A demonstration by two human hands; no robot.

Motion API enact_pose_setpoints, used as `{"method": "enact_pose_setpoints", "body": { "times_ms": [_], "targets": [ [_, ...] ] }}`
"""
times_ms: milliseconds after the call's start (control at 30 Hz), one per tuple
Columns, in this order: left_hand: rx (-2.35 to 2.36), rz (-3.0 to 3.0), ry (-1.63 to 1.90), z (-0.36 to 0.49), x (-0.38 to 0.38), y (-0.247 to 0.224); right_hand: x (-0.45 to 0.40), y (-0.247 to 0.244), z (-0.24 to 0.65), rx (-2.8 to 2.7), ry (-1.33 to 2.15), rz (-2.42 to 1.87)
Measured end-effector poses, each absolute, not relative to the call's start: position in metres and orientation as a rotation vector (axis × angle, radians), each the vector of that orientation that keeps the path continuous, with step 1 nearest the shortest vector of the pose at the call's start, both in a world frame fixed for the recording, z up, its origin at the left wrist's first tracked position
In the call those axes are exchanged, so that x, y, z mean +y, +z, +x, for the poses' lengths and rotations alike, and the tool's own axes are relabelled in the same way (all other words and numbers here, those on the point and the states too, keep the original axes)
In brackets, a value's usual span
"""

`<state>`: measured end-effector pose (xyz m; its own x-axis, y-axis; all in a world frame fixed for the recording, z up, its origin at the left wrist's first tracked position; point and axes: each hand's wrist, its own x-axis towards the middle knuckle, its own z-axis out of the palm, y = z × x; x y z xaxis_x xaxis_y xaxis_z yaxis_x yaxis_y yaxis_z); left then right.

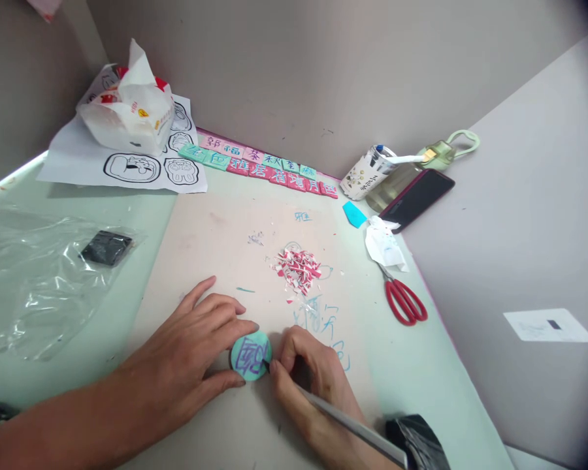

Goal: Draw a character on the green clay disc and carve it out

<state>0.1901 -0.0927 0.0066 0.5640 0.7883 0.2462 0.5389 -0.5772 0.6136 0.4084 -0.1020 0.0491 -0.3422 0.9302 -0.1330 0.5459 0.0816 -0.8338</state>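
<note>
A round teal disc (247, 357), marked with a purple written character, lies on the brown board in front of me. My left hand (208, 339) grips its edge between thumb and index finger, the other fingers resting on the board. My right hand (318, 378) is closed like a writing grip around a slim grey carving knife (350, 424). Its dark tip touches the right side of the disc. Just beyond my hands sits a heap of red and white shavings (300, 269), and a thin teal sliver (245, 289) lies near my left fingers.
Pink and teal character tiles (274, 171) line the back. At left are a tissue pack (132, 114) on printed paper (73, 160), and a clear plastic bag (34, 281). Red-handled scissors (406, 301), crumpled tissue (385, 245), a phone (419, 199) and a pen-holding can (365, 173) stand right.
</note>
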Motion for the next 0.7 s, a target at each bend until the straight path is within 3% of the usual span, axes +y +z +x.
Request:
{"method": "enact_pose_setpoints", "body": {
  "times_ms": [700],
  "targets": [
    [1.265,2.329,0.761,0.209,-0.097,0.012,-0.109,0.035,0.405,-1.928,0.995,-1.410]
  ]
}}
